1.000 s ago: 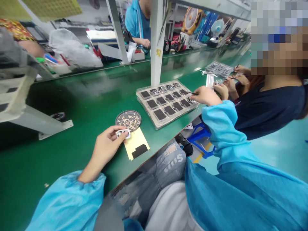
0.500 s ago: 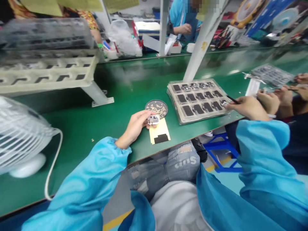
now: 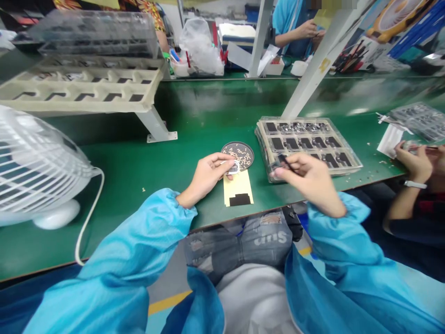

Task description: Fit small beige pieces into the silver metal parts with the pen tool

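My left hand (image 3: pixel 212 175) is closed on a small silvery-white part (image 3: pixel 232 167), pinched between thumb and fingers over the near edge of a round dark dish (image 3: pixel 239 150) of small pale pieces. Below it lies a yellow paper pad (image 3: pixel 236 185) with a black strip (image 3: pixel 239 199) at its near end. My right hand (image 3: pixel 311 178) is closed around a thin black tool (image 3: pixel 285 162), too blurred to name exactly. It is over the front left of a stacked clear tray (image 3: pixel 352 160), whose compartments hold black and silvery parts. Whether those fingers also hold a small part, I cannot tell.
A white fan (image 3: pixel 45 171) with its cord stands at the left. Behind it is a raised shelf with a cream compartment tray (image 3: pixel 104 104). A slanted white post (image 3: pixel 306 83) rises behind the clear tray. A co-worker's hands (image 3: pixel 417 162) are at the right.
My right hand has moved left from the tray's right edge to its front left, still with the black tool. My left hand keeps the silvery part over the dish. The view has shifted slightly.
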Action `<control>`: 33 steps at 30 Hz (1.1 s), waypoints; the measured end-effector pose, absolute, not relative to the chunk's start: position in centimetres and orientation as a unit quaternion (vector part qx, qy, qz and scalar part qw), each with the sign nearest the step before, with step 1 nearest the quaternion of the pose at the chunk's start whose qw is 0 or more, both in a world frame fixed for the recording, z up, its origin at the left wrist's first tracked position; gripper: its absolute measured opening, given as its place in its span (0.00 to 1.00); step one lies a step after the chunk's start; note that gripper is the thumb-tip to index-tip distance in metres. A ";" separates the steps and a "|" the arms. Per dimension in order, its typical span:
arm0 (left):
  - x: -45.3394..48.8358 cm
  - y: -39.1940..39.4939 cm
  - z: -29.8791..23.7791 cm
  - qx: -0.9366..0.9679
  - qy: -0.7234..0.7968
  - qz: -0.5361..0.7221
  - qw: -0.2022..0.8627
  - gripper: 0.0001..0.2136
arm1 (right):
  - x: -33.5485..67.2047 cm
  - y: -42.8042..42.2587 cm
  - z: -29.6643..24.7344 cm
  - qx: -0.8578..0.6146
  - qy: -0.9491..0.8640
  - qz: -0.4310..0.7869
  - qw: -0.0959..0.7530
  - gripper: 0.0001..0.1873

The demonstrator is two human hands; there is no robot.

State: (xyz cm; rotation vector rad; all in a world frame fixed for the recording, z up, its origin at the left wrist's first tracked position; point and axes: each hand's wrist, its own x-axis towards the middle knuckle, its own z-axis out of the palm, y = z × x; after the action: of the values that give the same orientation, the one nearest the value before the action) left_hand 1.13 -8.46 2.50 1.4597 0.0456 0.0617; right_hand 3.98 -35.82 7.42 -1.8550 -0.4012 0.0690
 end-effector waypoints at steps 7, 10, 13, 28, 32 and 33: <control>1.3 -7.6 1.7 0.624 -0.015 0.028 0.781 0.13 | 3.6 -28.5 4.0 -0.702 -0.196 0.131 0.672 0.18; 1.1 -7.5 1.7 0.636 -0.039 0.032 0.770 0.15 | 4.0 -28.3 3.6 -0.713 -0.174 0.137 0.665 0.19; 0.8 -7.7 2.0 0.647 -0.063 0.040 0.759 0.16 | 4.3 -28.3 3.6 -0.726 -0.170 0.133 0.653 0.20; 0.4 -8.1 1.3 0.773 -0.101 0.110 0.617 0.23 | 4.6 -28.2 2.4 -0.693 -0.123 0.142 0.696 0.22; 0.3 -8.0 1.9 0.800 -0.099 0.130 0.577 0.22 | 4.6 -27.9 2.2 -0.697 -0.133 0.130 0.692 0.21; 0.3 -8.0 2.0 0.796 -0.094 0.126 0.584 0.22 | 4.6 -27.9 2.2 -0.699 -0.133 0.118 0.693 0.20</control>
State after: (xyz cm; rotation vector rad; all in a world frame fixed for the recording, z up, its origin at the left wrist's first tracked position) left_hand 0.26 -8.01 2.03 1.8575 -0.2188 0.2945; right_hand 4.64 -27.85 2.16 -1.5602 -0.2971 0.2628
